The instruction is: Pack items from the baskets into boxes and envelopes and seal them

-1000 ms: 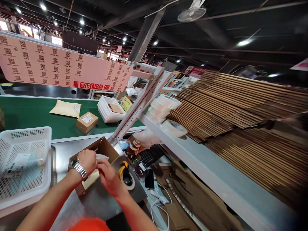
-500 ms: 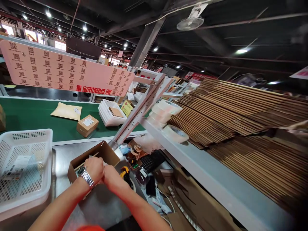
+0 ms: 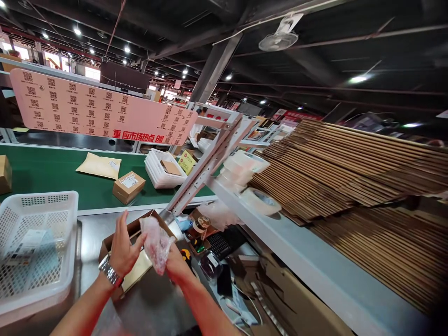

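A crumpled bundle of clear bubble wrap [image 3: 154, 242] is gripped by my right hand [image 3: 177, 266] above the front of an open cardboard box [image 3: 108, 247]. My left hand [image 3: 124, 249], with a metal watch on its wrist, is raised over the box with its fingers stretched out; its thumb is close to the wrap, and I cannot tell whether it touches. Inside the box lies a flat pale item [image 3: 138, 270], partly hidden by my left hand. Whatever the wrap may enclose cannot be made out.
A white plastic basket [image 3: 72, 242] holding a bagged item stands left. Behind, a green conveyor [image 3: 52, 175] carries a padded envelope [image 3: 100, 165], a small carton [image 3: 129, 186] and stacked white baskets [image 3: 157, 177]. Right are tape rolls [image 3: 261, 201], flat cardboard [image 3: 350, 168] and a keyboard [image 3: 220, 245].
My hands were together over the box. Now the left has drawn away with its fingers opened, and the right holds the bubble wrap up in plain sight.
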Tool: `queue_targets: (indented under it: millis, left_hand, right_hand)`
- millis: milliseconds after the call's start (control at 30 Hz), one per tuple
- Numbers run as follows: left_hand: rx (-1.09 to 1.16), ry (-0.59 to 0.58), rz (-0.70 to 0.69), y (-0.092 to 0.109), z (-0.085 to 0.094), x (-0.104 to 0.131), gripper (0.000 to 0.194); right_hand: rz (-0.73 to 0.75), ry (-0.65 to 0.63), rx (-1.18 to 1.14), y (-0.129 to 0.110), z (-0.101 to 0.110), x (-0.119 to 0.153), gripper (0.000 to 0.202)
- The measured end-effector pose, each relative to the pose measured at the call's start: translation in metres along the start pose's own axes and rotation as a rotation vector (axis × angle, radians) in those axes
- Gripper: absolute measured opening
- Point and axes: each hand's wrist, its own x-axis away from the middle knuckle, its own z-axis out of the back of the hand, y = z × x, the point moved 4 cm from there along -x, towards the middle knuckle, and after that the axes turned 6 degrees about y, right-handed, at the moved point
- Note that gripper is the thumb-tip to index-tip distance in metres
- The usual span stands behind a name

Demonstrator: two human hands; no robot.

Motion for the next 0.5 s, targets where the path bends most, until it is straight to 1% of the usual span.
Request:
queue_targets:
  millis: [33,67,100,133,167,233,267,367,433,500]
  left_hand:
    - [0.064,-0.079,0.047,-0.006,-0.005,0.002,0.081]
    - [0.127,-0.176,0.069,-0.009,-0.011,0.005,0.078]
    - [0.181,-0.264,0.069,-0.01,-0.016,0.009,0.074]
    - [0.22,-0.325,0.056,-0.01,-0.02,0.013,0.071]
    - [0.243,-0.358,0.041,-0.009,-0.023,0.018,0.07]
    - [0.261,-0.365,0.071,-0.011,-0.026,0.025,0.069]
    - [0.267,-0.351,0.113,-0.013,-0.027,0.028,0.069]
    - [0.359,-0.289,0.271,-0.021,-0.031,0.035,0.071]
    - [0.456,-0.302,0.355,-0.027,-0.037,0.04,0.07]
    - [0.518,-0.347,0.413,-0.03,-0.043,0.046,0.062]
  right_hand:
    - [-0.082,0.02,-0.129,0.0,-0.003,0.003,0.043]
    - [-0.135,0.017,-0.206,0.0,-0.007,0.006,0.046]
    - [-0.158,-0.005,-0.237,0.0,-0.01,0.009,0.045]
    - [-0.155,-0.043,-0.231,0.0,-0.012,0.011,0.043]
    - [-0.14,-0.077,-0.205,0.001,-0.013,0.012,0.04]
    - [-0.119,-0.094,-0.171,0.005,-0.009,0.012,0.037]
    - [-0.122,-0.062,-0.19,0.009,-0.004,0.011,0.037]
    - [-0.168,0.117,-0.35,0.025,0.012,0.01,0.042]
    - [-0.207,0.201,-0.435,0.032,0.017,0.01,0.045]
    - [-0.242,0.244,-0.471,0.035,0.017,0.011,0.047]
